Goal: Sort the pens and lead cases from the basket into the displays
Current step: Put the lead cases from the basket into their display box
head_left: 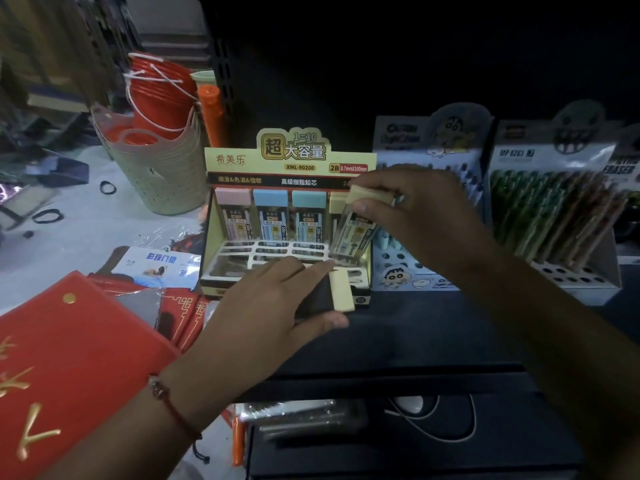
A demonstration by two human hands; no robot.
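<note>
head view: i look down on both my hands working at the lead-case display, dim light, edges of the picture soft.
right hand grip: my right hand [412, 206] pinches a clear plastic lead case with a pale yellow cap [360, 226] by its cap end, thumb in front, fingers behind.
where that case is: tilted, lower end just over the right-hand slot of the yellow cardboard display box with a white slotted insert [287, 161], not yet seated as far as i can judge.
left hand grip: my left hand [277, 303] is closed around a second pale yellow capped case [341, 292], thumb under, fingers over, only the cap end showing past them.
already in the display: a pink-capped case [232, 211] and two blue-capped cases [289, 213] stand upright in the back row.
how to do it well: i'd straighten the case to match its neighbours, line its bottom with the slot, then lower it and let go only once it stands.
what to watch: the insert looks like thin card, so a skewed push could bend a rib or nudge the box.
materials: the cases are smooth, hard, rectangular, likely slippery; caps matte and blocky.
neighbours: a white cartoon-printed pen display [429, 216] sits just beside the box on the right, then a display of green and brown patterned pens [554, 209].
basket: a pale green perforated plastic basket [162, 171] stands behind left; i cannot tell whether it is the source basket.
</note>
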